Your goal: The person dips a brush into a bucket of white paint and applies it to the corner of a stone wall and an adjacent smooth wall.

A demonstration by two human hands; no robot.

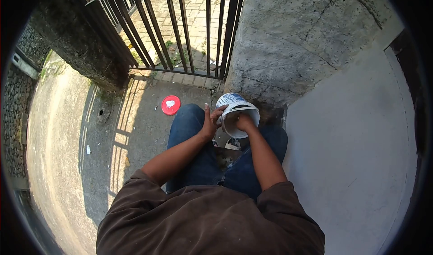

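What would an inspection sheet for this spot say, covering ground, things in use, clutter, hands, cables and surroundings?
Surface: rough concrete ground, partly shaded, with barred shadows at the left.
Things in use: white bucket with blue print, tilted with its mouth towards the person; contents unclear.
Clutter: red lid bearing a white patch, flat on the ground; white scrap further left.
Left hand: at the bucket's rim, fingers spread.
Right hand: reaching into the bucket, fingertips hidden.
Cables: nothing seen.
Surroundings: barred metal gate ahead; cracked rough wall beyond the bucket; smooth grey surface at the right.
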